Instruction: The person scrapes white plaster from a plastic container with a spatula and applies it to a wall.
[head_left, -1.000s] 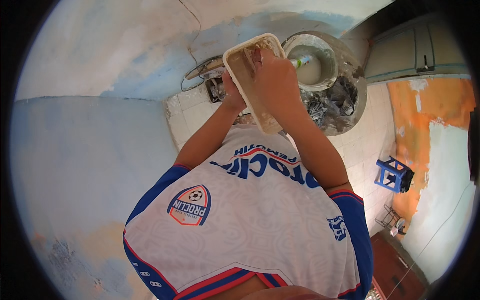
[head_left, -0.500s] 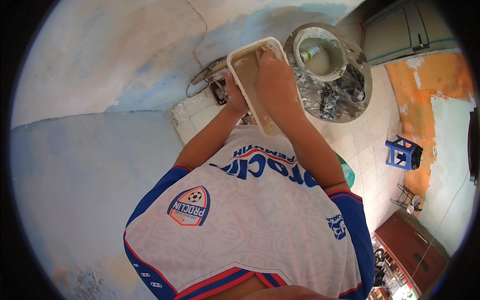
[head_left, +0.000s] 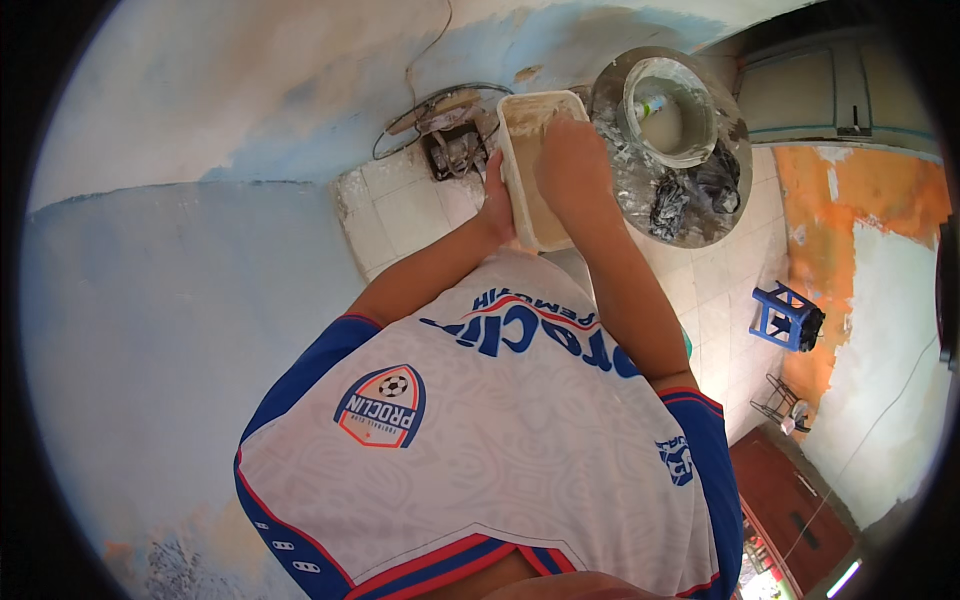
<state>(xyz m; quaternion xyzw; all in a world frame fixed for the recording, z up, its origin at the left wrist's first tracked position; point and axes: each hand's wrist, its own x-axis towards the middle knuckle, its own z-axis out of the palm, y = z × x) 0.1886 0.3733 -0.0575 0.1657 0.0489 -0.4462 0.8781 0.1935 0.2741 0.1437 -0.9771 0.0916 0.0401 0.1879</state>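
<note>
With left hand (head_left: 499, 207) clamped along the left wall of a cream tray (head_left: 541, 96) and right hand (head_left: 577, 172) lowered inside it, holding the tray just beyond the chest. Cannot tell the right hand's grip, hidden behind its own knuckles. Can see beige paste (head_left: 522, 170) along the tray's bottom. Just beside the tray on the right, mind the round bench (head_left: 609, 88), crowded by a bucket (head_left: 683, 158) of pale mix with a green-and-white tube (head_left: 652, 106) in it, and by crumpled black plastic (head_left: 718, 182) near the bucket. To the left of the tray, note a dark box (head_left: 455, 152) on the floor and a loop of black cable (head_left: 386, 131). Hemmed in by a patchy wall (head_left: 330, 90) ahead and a pale blue wall (head_left: 190, 300) to the left. Opening out rightward past the right forearm, over floor tiles (head_left: 722, 282) reaching to a blue stool (head_left: 795, 312), a wire rack (head_left: 772, 405) and an orange wall (head_left: 840, 200).
</note>
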